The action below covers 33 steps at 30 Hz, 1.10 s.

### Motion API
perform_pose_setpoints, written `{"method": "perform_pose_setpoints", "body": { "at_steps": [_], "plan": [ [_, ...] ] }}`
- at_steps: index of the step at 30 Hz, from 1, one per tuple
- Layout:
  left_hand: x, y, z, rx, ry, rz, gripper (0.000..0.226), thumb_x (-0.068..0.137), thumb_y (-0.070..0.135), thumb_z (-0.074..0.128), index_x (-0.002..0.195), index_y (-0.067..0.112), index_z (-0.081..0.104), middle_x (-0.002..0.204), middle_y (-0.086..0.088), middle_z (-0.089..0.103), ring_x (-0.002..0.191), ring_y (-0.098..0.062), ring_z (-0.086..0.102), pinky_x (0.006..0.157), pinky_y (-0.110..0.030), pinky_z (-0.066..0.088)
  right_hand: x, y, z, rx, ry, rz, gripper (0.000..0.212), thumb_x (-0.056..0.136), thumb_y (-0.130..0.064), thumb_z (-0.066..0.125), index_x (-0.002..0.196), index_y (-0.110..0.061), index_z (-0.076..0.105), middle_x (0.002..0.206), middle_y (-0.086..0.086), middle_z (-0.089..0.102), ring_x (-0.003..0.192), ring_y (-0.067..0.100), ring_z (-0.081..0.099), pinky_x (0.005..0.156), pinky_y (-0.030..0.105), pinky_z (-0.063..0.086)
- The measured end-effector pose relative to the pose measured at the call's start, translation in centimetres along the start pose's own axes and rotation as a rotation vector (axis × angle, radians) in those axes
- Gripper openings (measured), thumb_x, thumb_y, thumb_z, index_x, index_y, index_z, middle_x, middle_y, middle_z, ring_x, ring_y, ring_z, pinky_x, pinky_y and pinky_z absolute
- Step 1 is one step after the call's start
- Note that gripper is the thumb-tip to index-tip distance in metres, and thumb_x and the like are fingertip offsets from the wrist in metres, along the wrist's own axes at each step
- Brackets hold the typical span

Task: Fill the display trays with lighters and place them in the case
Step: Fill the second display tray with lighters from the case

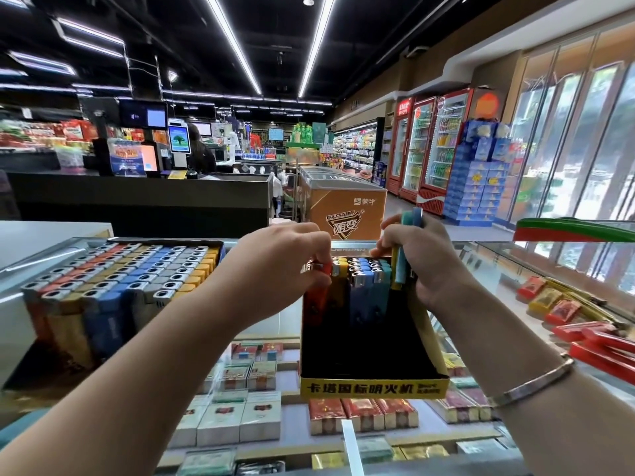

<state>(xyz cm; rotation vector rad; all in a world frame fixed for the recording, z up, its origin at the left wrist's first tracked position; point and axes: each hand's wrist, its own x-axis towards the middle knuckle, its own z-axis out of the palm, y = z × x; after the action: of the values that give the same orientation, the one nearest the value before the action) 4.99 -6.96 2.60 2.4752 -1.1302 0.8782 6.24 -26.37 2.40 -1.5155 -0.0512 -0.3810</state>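
Observation:
A yellow-and-black display tray (374, 387) stands on the glass case (536, 269). Only its far rows hold upright lighters (360, 286) in red, yellow, blue and teal; the near part is bare. My left hand (285, 259) pinches the top of a red lighter (318, 293) at the tray's far left corner. My right hand (419, 255) grips a bundle of several lighters (407, 242), yellow, teal and blue, over the tray's far right corner. A full tray of lighters (113, 283) sits to the left.
Cigarette packs (360, 412) lie under the glass below the tray, and red cartons (598, 345) at the right. A green-and-red object (574, 230) juts in at the right edge. Beyond stand a checkout counter (137, 197) and an ice-cream freezer (347, 207).

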Motion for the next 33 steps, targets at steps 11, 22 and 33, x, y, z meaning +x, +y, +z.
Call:
{"method": "perform_pose_setpoints", "body": {
  "at_steps": [11, 22, 33],
  "plan": [
    [-0.2, -0.5, -0.2, -0.112, 0.028, -0.081, 0.005, 0.077, 0.025, 0.073, 0.08, 0.027, 0.07, 0.073, 0.023, 0.055, 0.066, 0.011, 0.046, 0.064, -0.025, 0.044, 0.2, 0.1, 0.1, 0.018, 0.055, -0.012, 0.013, 0.074, 0.001, 0.054, 0.078, -0.011, 0.057, 0.058, 0.004, 0.053, 0.062, 0.02, 0.058, 0.057, 0.028, 0.048],
    [-0.1, -0.6, -0.2, -0.043, -0.105, -0.181, 0.022, 0.077, 0.034, 0.07, 0.066, 0.042, 0.052, 0.089, 0.021, 0.06, 0.081, -0.003, 0.054, 0.073, -0.032, 0.051, -0.1, -0.3, 0.1, 0.097, 0.083, -0.03, 0.013, 0.074, -0.001, 0.052, 0.07, -0.011, 0.057, 0.053, 0.001, 0.059, 0.06, 0.015, 0.053, 0.067, 0.032, 0.043],
    [-0.3, 1.1, 0.3, -0.208, 0.092, -0.141, 0.047, 0.071, 0.054, 0.052, 0.112, 0.032, 0.057, 0.088, 0.023, 0.057, 0.082, -0.002, 0.061, 0.07, -0.034, 0.055, -0.3, -1.0, 0.5, 0.273, -0.122, -0.065, 0.012, 0.085, -0.001, 0.051, 0.079, -0.011, 0.056, 0.07, 0.013, 0.055, 0.052, 0.019, 0.052, 0.042, 0.024, 0.043]
  ]
}}
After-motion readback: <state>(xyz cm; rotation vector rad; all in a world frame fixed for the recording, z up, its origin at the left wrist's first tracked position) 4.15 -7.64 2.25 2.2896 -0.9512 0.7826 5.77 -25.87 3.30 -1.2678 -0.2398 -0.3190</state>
